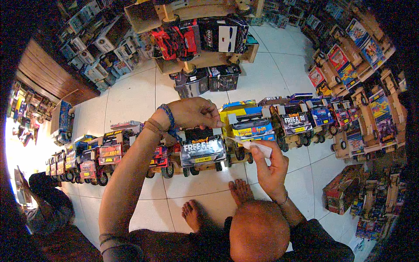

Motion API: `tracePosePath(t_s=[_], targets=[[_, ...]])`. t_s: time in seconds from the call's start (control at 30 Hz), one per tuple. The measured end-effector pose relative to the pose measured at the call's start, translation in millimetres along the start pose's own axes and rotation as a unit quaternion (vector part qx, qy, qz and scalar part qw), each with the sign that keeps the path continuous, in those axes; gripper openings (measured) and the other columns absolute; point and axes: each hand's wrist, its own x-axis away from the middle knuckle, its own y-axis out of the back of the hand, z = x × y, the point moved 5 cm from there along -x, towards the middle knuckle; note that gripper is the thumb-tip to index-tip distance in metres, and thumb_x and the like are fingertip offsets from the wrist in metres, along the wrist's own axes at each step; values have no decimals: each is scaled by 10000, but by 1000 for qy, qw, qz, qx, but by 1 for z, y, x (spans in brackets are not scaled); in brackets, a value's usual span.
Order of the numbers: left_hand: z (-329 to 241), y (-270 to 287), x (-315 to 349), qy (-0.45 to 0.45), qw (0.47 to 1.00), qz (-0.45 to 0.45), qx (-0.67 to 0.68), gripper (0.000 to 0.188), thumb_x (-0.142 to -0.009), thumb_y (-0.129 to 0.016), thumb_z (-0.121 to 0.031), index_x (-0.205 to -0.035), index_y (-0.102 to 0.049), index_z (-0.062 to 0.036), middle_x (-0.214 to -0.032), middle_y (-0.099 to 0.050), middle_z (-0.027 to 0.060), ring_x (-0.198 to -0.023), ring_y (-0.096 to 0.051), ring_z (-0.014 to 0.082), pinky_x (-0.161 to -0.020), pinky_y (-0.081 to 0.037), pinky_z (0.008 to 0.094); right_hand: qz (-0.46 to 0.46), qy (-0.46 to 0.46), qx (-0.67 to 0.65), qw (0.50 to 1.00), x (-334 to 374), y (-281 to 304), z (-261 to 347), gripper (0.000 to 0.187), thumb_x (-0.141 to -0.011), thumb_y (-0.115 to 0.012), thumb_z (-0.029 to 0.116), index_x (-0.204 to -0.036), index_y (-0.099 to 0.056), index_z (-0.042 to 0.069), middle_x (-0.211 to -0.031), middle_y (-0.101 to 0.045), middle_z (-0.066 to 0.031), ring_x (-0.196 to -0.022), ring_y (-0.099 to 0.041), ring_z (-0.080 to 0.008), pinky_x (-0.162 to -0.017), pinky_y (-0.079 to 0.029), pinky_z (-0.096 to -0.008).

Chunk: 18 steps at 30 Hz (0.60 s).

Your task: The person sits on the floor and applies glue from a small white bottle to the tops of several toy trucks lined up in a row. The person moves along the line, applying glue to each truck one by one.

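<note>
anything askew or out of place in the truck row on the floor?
Nothing stands out. The toy trucks stand upright in one line on the tiled floor. The left hand rests on the yellow-cab truck, and the right hand holds a small white tube at its front. No spill or breakage shows.

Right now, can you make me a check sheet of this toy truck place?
Surface: white tiled floor, with bare feet on it.
Job's things: yellow and blue toy truck in a long row of toy trucks; small white tube.
Clutter: boxed toys piled along the walls; wooden truck frames at the right.
Hands: left hand rests on the yellow truck's top; right hand pinches the tube, tip at the truck's front.
Cables: nothing seen.
Surroundings: wooden stand holding more toys; another person sits at the left.
</note>
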Motion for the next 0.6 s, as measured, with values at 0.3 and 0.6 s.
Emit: tracePosePath(t_s=[0.3,0.6], targets=[[-2,2,0,21,999,-13,-35,417,-903,-708,-488,-930,-693,-72,-776,-640,-20,-703,-568,81,-674,-488,275,2,13,6,1000,2,3,3,169,-954,-678,121,-1074,-643,8,-879,-726,-67,-775,-641,-86,-689,-514,-258],[-2,2,-1,26,999,-7,-28,426,-884,-728,-490,-932,-691,-68,-777,-646,-9,-719,-583,91,-675,-489,271,34,13,16,999,1,-4,6,170,-945,-692,126,-1061,-653,10,-846,-724,-57,-752,-651,-87,-660,-518,-262]])
